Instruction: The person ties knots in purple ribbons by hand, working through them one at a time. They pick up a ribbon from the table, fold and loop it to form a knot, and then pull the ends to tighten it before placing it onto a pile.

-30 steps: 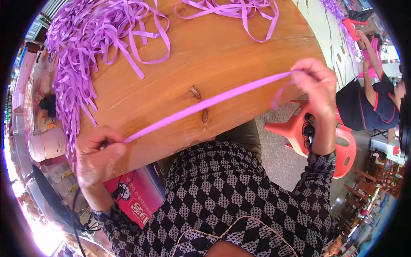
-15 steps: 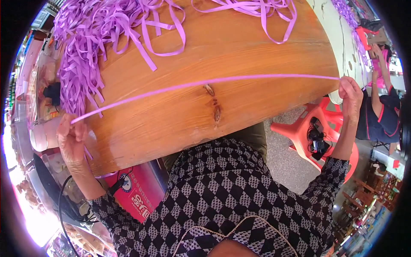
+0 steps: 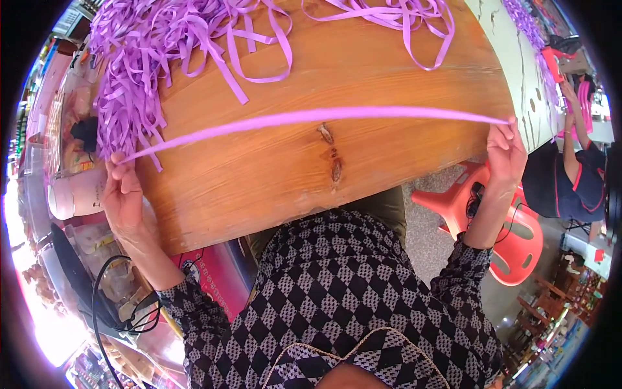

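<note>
Each grip is a fingertip pinch on one end of a single purple strip (image 3: 311, 118): the left hand (image 3: 123, 198) clamps its end just off the table's left edge, and the right hand (image 3: 505, 152) clamps the other end at the table's right edge. The strip runs taut between them, a shallow arc just above the wooden table (image 3: 389, 162), and I cannot tell whether its middle touches the top. At the far left, beside the left hand, a thick pile (image 3: 139, 71) of the same purple strips hangs over the table's corner, with loose loops (image 3: 395, 26) trailing on across the back of the top. Judging by how those curl and flop, the strip is very light, thin and limp, with no stiffness of its own; it keeps a line only under tension and would sag or twist the moment either end slackens. Its surface looks smooth and slightly glossy, so it may slip through dry fingers, and a pinch flat across its width, close to the very end, seems the surest hold. It is probably tough along its length but easily creased or split lengthwise. To the right, below the table's edge, a red plastic stool (image 3: 512, 233) stands on the floor, and another person (image 3: 570, 181) in dark clothing sits beyond it.
</note>
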`<state>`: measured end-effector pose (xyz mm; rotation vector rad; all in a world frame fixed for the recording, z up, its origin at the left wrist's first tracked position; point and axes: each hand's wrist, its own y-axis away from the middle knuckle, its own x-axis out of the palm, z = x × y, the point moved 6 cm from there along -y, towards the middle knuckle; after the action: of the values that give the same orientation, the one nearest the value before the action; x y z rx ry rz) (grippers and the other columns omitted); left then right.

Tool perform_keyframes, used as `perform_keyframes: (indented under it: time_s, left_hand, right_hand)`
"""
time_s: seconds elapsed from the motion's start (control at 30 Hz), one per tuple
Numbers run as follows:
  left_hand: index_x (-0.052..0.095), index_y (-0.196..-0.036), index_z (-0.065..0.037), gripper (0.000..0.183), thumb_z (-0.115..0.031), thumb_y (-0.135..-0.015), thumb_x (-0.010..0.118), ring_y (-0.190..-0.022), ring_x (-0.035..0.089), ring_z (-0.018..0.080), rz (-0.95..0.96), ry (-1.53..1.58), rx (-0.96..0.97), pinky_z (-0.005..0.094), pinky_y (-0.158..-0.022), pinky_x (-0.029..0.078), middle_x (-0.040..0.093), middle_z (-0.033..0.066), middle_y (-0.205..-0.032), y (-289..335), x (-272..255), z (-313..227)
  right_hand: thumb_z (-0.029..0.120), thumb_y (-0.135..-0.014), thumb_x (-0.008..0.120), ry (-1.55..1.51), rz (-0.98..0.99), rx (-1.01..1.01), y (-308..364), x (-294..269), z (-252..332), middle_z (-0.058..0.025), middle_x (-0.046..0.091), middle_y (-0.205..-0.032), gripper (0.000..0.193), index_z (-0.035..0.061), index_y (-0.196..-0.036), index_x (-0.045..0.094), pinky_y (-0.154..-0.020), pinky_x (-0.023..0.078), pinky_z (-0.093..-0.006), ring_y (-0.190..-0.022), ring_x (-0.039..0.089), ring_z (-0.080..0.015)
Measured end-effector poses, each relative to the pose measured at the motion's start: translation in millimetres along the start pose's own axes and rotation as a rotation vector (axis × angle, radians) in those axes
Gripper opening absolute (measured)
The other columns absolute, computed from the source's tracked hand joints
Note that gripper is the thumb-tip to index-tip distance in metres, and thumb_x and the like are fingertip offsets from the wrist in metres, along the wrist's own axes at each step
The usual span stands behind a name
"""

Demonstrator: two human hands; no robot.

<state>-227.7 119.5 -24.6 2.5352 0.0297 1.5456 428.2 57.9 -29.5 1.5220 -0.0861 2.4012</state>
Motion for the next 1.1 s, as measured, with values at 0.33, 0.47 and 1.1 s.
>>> perform_keyframes:
  time_s: [0.33, 0.47, 1.1]
  left_hand:
    - [0.044, -0.123, 0.006, 0.036, -0.003, -0.089, 0.051, -0.066, 0.054, 0.0117, -0.09, -0.824, 0.166, 0.0196, -0.061, 0.046, 0.06, 0.0076, -0.084, 24.2, 74.5, 71.2]
    - [0.044, -0.122, 0.007, 0.038, -0.004, -0.087, 0.054, -0.064, 0.06, 0.0144, -0.061, -0.863, -0.011, 0.0231, -0.056, 0.048, 0.063, 0.0126, -0.08, 26.6, 109.1, 125.0]
    - [0.061, -0.096, 0.006, 0.02, -0.006, -0.08, 0.065, -0.072, 0.065, 0.0228, 0.045, -0.632, -0.275, 0.03, -0.059, 0.053, 0.065, 0.0188, -0.086, 45.8, 114.5, 180.3]
  right_hand:
    - [0.004, -0.084, 0.056, 1.009, -0.01, -0.04, 38.6, 72.6, -65.8, -0.0053, 0.056, -0.076, 0.031, -0.0039, -0.114, 0.052, -0.049, 0.035, -0.0188, -0.059, 0.045, -0.0064]
    - [-0.001, -0.082, 0.058, 1.191, 0.309, 0.025, 51.1, 118.0, -130.7, -0.0071, 0.063, -0.078, 0.032, -0.0006, -0.114, 0.055, -0.047, 0.036, -0.0173, -0.054, 0.047, -0.0058]
    - [0.003, -0.079, 0.064, 0.954, 0.493, 0.319, 61.0, 125.6, -195.1, -0.0103, 0.06, -0.075, 0.013, -0.005, -0.088, 0.061, -0.06, 0.046, -0.0232, -0.068, 0.058, -0.0154]
